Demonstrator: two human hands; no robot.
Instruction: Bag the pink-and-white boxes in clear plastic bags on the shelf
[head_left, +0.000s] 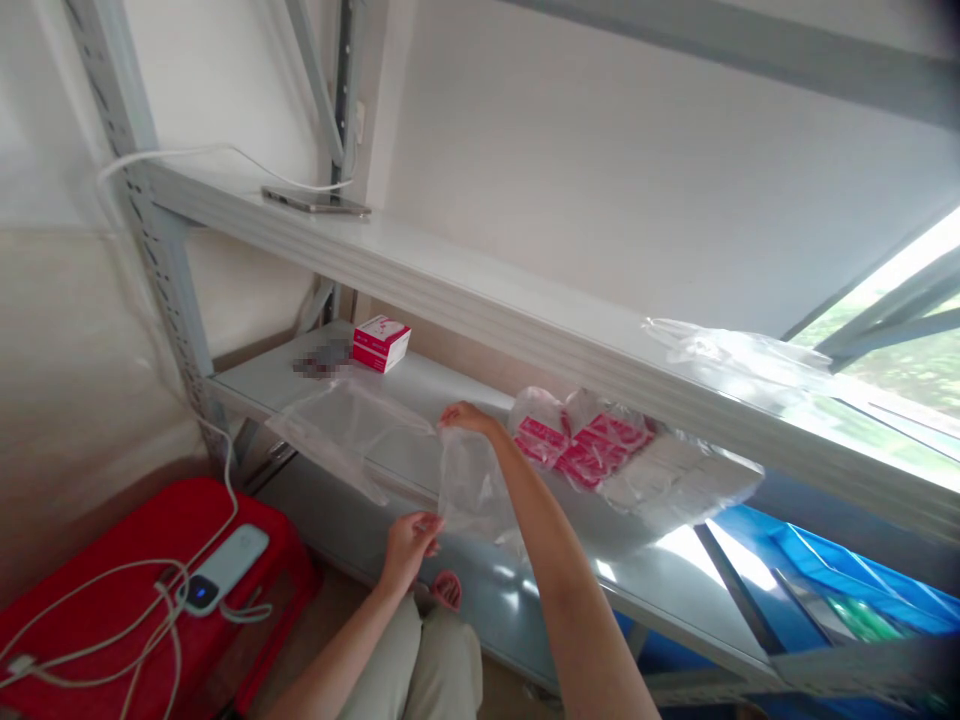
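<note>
A clear plastic bag (472, 480) hangs between my two hands in front of the shelf. My left hand (411, 545) pinches its lower left corner, low by my knees. Higher up, my right hand (466, 415) grips the bag's top edge over the middle shelf. Another clear plastic bag (352, 425) lies spread over the shelf's front edge to the left. Behind it stands a small red and white box (381, 343). Right of my right forearm, plastic-wrapped red and white boxes (585, 440) rest on the same shelf.
A phone (315, 202) with a white cable lies on the upper shelf (465, 265). Clear plastic packaging (735, 350) is farther right on it. A red stool (195, 510) at lower left carries a white power bank (225, 570) and cables. Blue crates (840, 560) stand at lower right.
</note>
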